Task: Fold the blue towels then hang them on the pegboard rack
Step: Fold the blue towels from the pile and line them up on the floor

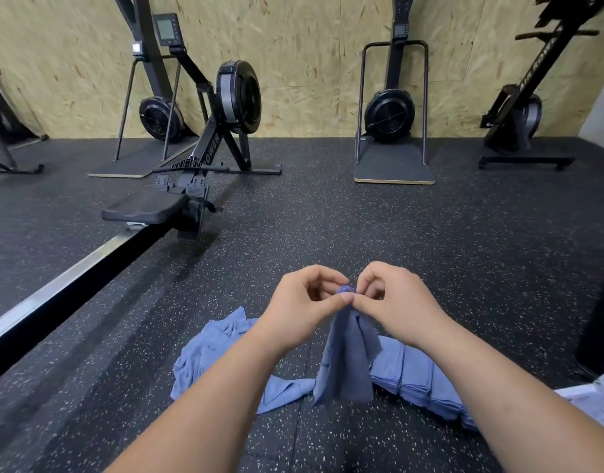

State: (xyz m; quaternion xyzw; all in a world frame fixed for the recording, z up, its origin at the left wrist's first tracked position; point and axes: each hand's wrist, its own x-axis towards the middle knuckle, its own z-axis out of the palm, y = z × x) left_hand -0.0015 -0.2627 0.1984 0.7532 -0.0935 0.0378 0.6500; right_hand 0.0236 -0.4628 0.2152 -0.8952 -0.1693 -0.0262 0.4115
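Observation:
A blue towel (348, 356) hangs bunched from my fingertips above the speckled black floor. My left hand (304, 302) and my right hand (392, 298) meet at its top edge, both pinching it between thumb and fingers. Under my left forearm lies a crumpled blue towel (212, 349) on the floor. A stack of folded blue towels (420, 377) sits under my right forearm. A white perforated pegboard (590, 404) shows at the lower right edge, mostly cut off.
A rowing machine (191, 186) with its long metal rail (55, 288) stretches across the left. More fitness machines stand upright against the chipboard wall (311, 46) at the back. A dark post (600, 315) stands at the right edge.

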